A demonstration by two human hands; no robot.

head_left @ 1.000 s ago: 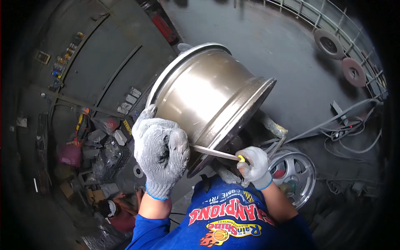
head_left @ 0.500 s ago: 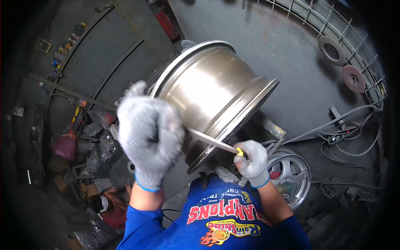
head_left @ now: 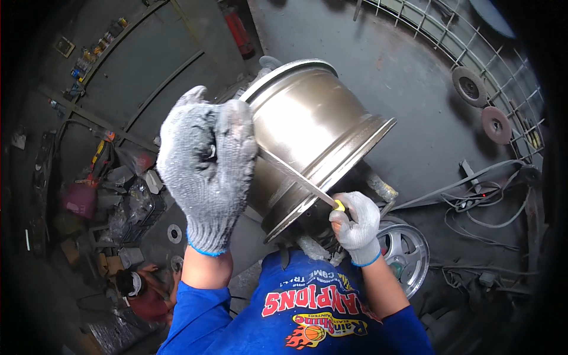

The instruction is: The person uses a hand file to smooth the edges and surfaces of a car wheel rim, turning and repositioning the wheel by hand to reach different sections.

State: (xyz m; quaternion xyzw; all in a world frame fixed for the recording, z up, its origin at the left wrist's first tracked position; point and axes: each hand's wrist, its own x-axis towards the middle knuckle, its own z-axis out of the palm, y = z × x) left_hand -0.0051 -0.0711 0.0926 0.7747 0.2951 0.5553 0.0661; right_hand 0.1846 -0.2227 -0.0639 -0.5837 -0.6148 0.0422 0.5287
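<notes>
A bare-metal wheel rim (head_left: 307,118) lies tilted on its side in front of me, its barrel shiny and its near lip facing down and right. Across that near lip runs a long flat file (head_left: 299,179) with a yellow handle end. In a white knit glove, my right hand (head_left: 357,225) is closed round the handle. My left hand (head_left: 207,171), in a grey-smudged glove, is closed at the file's far end, beside the barrel; its fingers hide the tip.
A spoked wheel (head_left: 408,254) stands low at the right, near loose cables (head_left: 491,204). Grinding discs (head_left: 469,86) hang on a wire grid at the upper right. At the lower left a person in red (head_left: 148,296) sits beside bagged clutter (head_left: 133,207). A red cylinder (head_left: 238,32) stands at the back.
My left hand has risen slightly with the file's far end, so the file lies steeper across the lip. My right hand has shifted up a little. The view has turned slightly.
</notes>
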